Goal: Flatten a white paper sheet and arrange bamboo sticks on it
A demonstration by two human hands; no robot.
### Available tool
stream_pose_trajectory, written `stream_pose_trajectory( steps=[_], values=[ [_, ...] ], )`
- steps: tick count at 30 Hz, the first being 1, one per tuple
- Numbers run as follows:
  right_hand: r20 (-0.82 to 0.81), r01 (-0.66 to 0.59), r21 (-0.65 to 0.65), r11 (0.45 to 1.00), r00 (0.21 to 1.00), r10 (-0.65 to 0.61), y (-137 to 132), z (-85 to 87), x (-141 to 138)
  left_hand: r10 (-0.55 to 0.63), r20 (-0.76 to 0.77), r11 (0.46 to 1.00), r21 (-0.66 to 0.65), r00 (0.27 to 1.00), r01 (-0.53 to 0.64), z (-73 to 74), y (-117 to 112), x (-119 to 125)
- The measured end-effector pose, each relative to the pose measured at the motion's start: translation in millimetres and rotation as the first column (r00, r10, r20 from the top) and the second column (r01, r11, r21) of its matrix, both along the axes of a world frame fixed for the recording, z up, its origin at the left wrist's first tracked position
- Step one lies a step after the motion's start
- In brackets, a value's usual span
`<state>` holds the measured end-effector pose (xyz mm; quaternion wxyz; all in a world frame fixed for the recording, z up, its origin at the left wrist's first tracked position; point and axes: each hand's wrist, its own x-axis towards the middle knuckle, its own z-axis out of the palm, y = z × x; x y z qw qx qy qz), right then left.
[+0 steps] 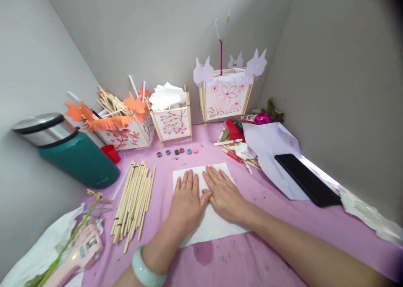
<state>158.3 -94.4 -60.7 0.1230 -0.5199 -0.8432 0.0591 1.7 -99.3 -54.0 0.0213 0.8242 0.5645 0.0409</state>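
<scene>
A white sheet of paper [201, 232] lies on the pink-purple tablecloth in front of me. My left hand [189, 201] rests palm down on its left half, fingers stretched out; a pale green bangle [147, 268] circles that wrist. Flat on the right half is my right hand [222, 192], its fingers also extended. The two thumbs meet near the middle of the sheet. Just beyond the paper sit several small paint pots [176, 152]. To the left of my left hand lies a bundle of thin wooden sticks [134, 201].
At left stand a green tumbler [78, 157] and a red cup [111, 153], with a pink glue gun [82, 253] nearer. Painted paper lanterns [173, 121] line the back wall. On the right, a black phone [307, 180] lies over pale lilac paper [267, 144], near markers [232, 155].
</scene>
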Motion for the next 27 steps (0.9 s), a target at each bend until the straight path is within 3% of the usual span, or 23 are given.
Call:
stream_pose_trajectory(
  steps=[7,11,15,18,21,24,27],
  values=[
    [0.017,0.219,0.038,0.975,0.975,-0.220,12,-15.8,18,0.072,0.032,0.997,0.030,0.997,-0.073,-1.3,-7,2],
    [0.027,0.278,0.121,0.953,0.959,-0.283,9,-9.2,18,0.111,0.056,0.993,0.029,0.992,-0.112,-0.1,-11,-1],
    [-0.061,0.132,0.284,0.950,0.991,-0.120,-1,1.4,10,0.107,0.043,0.994,0.020,0.993,-0.108,-1.1,-14,-5],
    [-0.036,-0.039,0.169,0.985,0.998,0.045,-6,-3.4,7,0.092,0.001,0.995,0.026,0.996,-0.092,-4.9,-15,-7],
    [0.008,-0.090,0.072,0.993,0.996,0.089,-6,-12.4,9,0.066,-0.019,0.996,0.064,0.998,-0.065,-6.7,-15,-10],
    [0.018,-0.075,0.091,0.993,0.997,0.073,-4,-15.1,11,0.033,-0.064,0.992,0.123,0.997,-0.025,2.6,-14,-16],
    [0.025,-0.080,0.097,0.992,0.997,0.078,-5,-11.7,12,0.054,-0.088,0.988,0.149,0.995,-0.041,23.5,-13,-30]
  ],
)
